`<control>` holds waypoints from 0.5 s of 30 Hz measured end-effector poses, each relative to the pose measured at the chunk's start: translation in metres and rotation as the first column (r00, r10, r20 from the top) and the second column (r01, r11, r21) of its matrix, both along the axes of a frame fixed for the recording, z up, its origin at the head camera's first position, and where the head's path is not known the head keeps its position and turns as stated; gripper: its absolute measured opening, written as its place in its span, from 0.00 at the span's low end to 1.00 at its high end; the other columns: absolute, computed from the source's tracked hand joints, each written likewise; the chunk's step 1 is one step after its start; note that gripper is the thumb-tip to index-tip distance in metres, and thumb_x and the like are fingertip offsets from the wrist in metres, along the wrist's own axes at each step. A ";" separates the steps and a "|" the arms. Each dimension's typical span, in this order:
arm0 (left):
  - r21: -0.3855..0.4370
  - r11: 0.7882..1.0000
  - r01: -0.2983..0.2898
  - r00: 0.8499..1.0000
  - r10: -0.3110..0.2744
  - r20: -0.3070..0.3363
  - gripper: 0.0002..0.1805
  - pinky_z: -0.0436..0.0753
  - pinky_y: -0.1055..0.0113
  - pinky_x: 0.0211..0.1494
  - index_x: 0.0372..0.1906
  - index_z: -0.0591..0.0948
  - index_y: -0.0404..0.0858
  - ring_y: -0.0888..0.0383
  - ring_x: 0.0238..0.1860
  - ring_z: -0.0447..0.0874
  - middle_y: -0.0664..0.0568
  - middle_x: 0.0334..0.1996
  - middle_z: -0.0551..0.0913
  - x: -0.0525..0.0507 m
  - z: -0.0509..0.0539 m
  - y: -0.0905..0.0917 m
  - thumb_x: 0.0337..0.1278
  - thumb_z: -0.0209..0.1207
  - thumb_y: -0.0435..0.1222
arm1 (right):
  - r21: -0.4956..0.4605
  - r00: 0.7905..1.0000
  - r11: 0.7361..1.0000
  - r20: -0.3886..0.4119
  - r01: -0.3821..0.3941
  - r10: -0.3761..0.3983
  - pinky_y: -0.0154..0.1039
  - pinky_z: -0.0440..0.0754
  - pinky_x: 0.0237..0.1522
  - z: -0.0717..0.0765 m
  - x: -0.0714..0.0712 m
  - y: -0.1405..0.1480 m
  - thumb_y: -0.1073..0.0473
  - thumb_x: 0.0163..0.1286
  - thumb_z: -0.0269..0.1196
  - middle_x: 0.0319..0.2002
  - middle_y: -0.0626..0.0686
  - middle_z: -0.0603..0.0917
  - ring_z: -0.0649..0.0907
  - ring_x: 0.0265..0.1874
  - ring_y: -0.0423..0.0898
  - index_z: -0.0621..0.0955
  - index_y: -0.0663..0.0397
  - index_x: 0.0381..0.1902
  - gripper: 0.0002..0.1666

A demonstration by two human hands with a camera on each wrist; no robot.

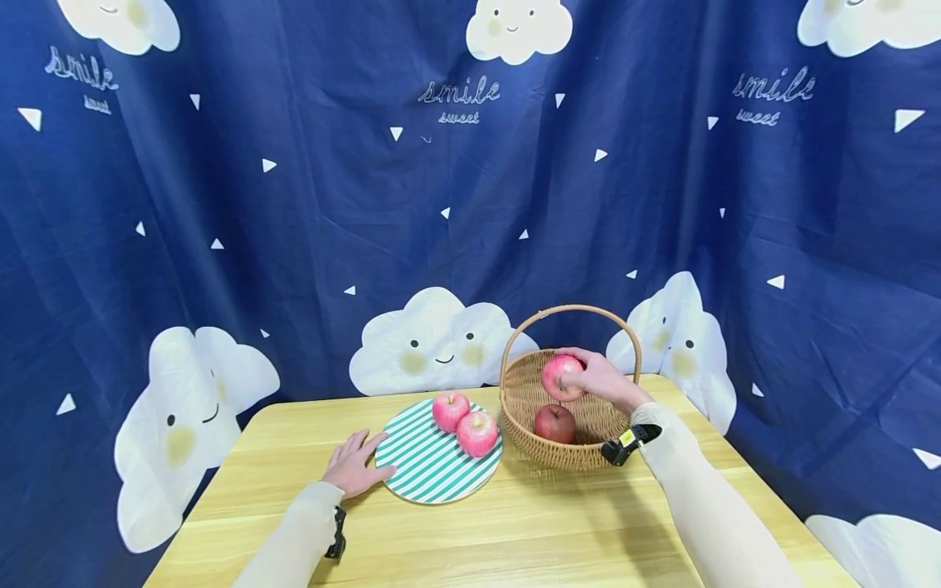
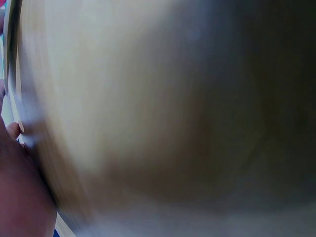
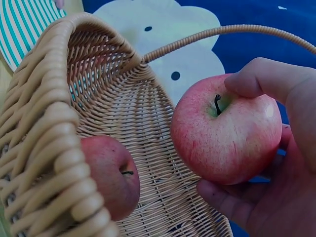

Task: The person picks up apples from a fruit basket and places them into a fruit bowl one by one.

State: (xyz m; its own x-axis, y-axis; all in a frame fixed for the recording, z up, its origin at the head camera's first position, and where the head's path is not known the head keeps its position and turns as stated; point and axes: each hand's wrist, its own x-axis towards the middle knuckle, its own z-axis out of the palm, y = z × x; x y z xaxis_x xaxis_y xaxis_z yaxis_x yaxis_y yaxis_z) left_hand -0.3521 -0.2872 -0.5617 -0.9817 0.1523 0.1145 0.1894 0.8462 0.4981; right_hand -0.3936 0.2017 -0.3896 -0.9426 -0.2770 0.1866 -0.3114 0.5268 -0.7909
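An apple (image 3: 227,133) is held between the thumb and fingers of my right hand (image 1: 599,379), over the wicker basket (image 1: 551,454). Another, darker apple (image 1: 555,423) lies inside the basket. Two pink apples (image 1: 451,411) (image 1: 477,434) sit together on the round green-and-white striped board (image 1: 426,469). My left hand (image 1: 353,467) rests at the board's left edge with its fingers spread. The left wrist view is mostly blurred, with part of the left hand (image 2: 22,192) at its left edge.
The basket's arched handle (image 1: 573,308) rises beside my right hand. Under everything is a light wooden table (image 1: 456,547), and a dark blue curtain (image 1: 331,212) with white clouds hangs behind it.
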 end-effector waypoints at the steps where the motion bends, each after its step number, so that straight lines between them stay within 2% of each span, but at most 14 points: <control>1: -0.001 1.000 -0.001 1.000 0.001 0.000 0.46 0.44 0.30 0.76 0.76 0.66 0.48 0.29 0.77 0.47 0.31 0.77 0.55 0.000 0.000 0.000 0.55 0.64 0.61 | -0.003 1.000 1.000 0.002 0.002 -0.002 0.37 0.78 0.48 0.001 0.001 0.000 0.58 0.59 0.67 0.57 0.64 0.81 0.81 0.50 0.53 0.74 0.55 0.68 0.38; 8: 0.003 1.000 -0.003 1.000 0.003 -0.001 0.46 0.43 0.30 0.76 0.76 0.66 0.48 0.29 0.77 0.47 0.32 0.77 0.55 0.001 0.000 0.000 0.55 0.64 0.62 | -0.029 1.000 1.000 0.023 -0.004 0.005 0.37 0.78 0.48 0.005 0.006 -0.002 0.54 0.62 0.69 0.58 0.64 0.81 0.80 0.52 0.53 0.73 0.54 0.70 0.38; 15: -0.006 1.000 0.002 1.000 -0.002 -0.008 0.46 0.44 0.31 0.77 0.76 0.66 0.47 0.29 0.77 0.48 0.31 0.77 0.55 -0.001 -0.001 -0.001 0.55 0.64 0.62 | -0.023 1.000 1.000 0.010 -0.009 0.009 0.37 0.78 0.49 0.004 0.008 -0.003 0.54 0.62 0.70 0.57 0.63 0.82 0.81 0.51 0.52 0.74 0.53 0.69 0.37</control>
State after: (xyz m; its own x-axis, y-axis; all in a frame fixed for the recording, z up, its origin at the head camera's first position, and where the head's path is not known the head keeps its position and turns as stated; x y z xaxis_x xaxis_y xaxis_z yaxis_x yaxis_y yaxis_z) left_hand -0.3529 -0.2879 -0.5632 -0.9803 0.1554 0.1217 0.1955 0.8486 0.4916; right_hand -0.3858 0.1989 -0.3855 -0.9419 -0.2812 0.1838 -0.3082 0.5059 -0.8057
